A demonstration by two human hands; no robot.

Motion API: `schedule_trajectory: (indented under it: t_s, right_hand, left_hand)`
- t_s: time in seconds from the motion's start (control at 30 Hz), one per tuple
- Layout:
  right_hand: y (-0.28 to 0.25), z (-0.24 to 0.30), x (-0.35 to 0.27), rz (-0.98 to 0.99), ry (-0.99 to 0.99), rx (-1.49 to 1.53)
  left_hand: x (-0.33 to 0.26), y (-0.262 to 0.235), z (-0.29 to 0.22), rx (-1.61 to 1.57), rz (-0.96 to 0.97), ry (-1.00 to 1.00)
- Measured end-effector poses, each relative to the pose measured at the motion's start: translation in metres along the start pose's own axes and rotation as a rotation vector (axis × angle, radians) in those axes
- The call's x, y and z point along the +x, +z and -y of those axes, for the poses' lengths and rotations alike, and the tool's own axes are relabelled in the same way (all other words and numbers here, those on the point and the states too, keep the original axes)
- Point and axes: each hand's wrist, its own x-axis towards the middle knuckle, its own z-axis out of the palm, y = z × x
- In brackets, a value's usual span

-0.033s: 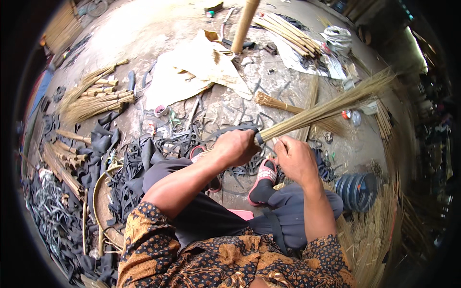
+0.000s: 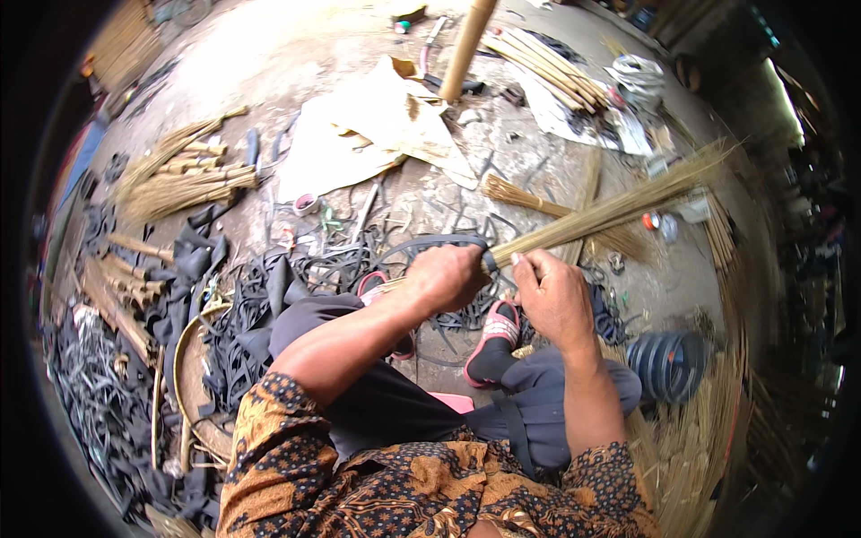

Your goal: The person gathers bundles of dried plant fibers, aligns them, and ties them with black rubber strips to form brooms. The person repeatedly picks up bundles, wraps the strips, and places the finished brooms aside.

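Observation:
A bundle of thin, straw-coloured stalks like a hand broom [image 2: 619, 199] slants up to the right in front of me. My left hand [image 2: 448, 278] is closed round its narrow end. A dark rubber strip [image 2: 489, 260] is wound about the bundle just beside that fist, and a dark loop trails off to the left above the knuckles. Close to the band, my right hand [image 2: 553, 294] has its fingers curled and its thumb at the bundle's lower edge. What those fingers pinch is hidden.
Broom bundles [image 2: 193, 184] lie at the left, near heaps of black rubber strips [image 2: 256, 300]. A pale sheet [image 2: 377, 134] and a wooden post [image 2: 466, 54] are ahead. Another bundle [image 2: 529, 199] lies beyond the held one. A dark ribbed container [image 2: 664, 366] stands right of my knee.
The free tip of the bundle has dipped slightly. My right thumb sits a little closer against the bundle. My left hand keeps its hold, and the whole view has shifted slightly.

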Motion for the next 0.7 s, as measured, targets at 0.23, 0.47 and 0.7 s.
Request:
schedule_trajectory:
  t_s: [0.23, 0.47, 0.7]
  right_hand:
    - [0.050, -0.003, 0.035, 0.186, 0.144, 0.460]
    - [0.063, -0.005, 0.002, 0.101, 0.223, 0.882]
    - [0.064, 0.002, -0.029, 0.176, 0.302, 0.993]
  left_hand:
    - [0.001, 0.031, 0.015, -0.003, -0.161, 0.066]
    - [0.011, 0.028, 0.029, 0.008, -0.224, 0.034]
    - [0.020, 0.024, 0.044, 0.029, -0.393, -0.010]
